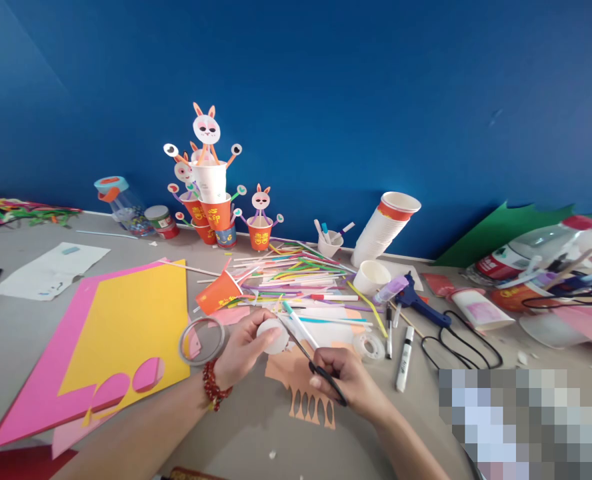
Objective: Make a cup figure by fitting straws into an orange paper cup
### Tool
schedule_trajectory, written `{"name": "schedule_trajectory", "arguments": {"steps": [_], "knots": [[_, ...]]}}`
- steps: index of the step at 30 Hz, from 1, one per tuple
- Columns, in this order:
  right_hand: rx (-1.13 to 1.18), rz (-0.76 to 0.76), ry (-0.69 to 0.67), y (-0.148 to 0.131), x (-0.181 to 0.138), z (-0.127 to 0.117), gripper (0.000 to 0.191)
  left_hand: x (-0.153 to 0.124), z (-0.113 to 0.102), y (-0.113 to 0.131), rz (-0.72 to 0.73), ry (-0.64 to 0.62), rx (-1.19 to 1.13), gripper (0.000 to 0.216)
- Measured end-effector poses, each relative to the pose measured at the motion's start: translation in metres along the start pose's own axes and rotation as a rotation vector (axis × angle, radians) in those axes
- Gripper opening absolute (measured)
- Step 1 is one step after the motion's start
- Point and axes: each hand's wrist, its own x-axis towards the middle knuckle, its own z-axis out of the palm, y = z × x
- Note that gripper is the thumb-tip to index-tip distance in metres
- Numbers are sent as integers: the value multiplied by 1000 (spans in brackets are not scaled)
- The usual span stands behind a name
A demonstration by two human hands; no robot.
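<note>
My left hand (pixel 249 347), with a red bead bracelet on its wrist, pinches a small white paper circle (pixel 273 337) between thumb and fingers. My right hand (pixel 345 380) is closed on the black handles of a pair of scissors (pixel 334 385). The blades point up and left, their tips close to the circle's right edge; whether they touch the paper I cannot tell. A white marker (pixel 300 324) with a teal end lies just beyond the blades. Beneath both hands is peach paper (pixel 289 370) with a row of oval cut-outs.
Paper-cup rabbits (pixel 209 180) stand by the blue wall. Drinking straws (pixel 301 273) are heaped mid-table. Yellow paper (pixel 136 320) lies on pink sheets at left. A tape roll (pixel 369 347), a blue glue gun (pixel 421 303) with a black cord, and stacked paper cups (pixel 383 230) are on the right.
</note>
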Motion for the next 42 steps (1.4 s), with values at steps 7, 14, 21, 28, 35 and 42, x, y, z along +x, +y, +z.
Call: {"name": "schedule_trajectory", "arguments": {"steps": [7,14,21,28,35,42], "knots": [[-10,5,16,-4,0,-1,59,1,-2,-2,6,22,17,22],[161,107,-40,-1,-1,6,55,1,0,-1,34,2,95,24],[238,120,-55,3,-1,8,52,2,2,-2,10,-17,161,29],[209,112,-50,2,-1,7,53,2,1,-3,21,-34,162,28],[199,95,-40,0,-1,7,54,0,0,-3,-2,-27,145,25],[189,90,-20,0,-1,8,54,1,2,3,3,-19,141,26]]}}
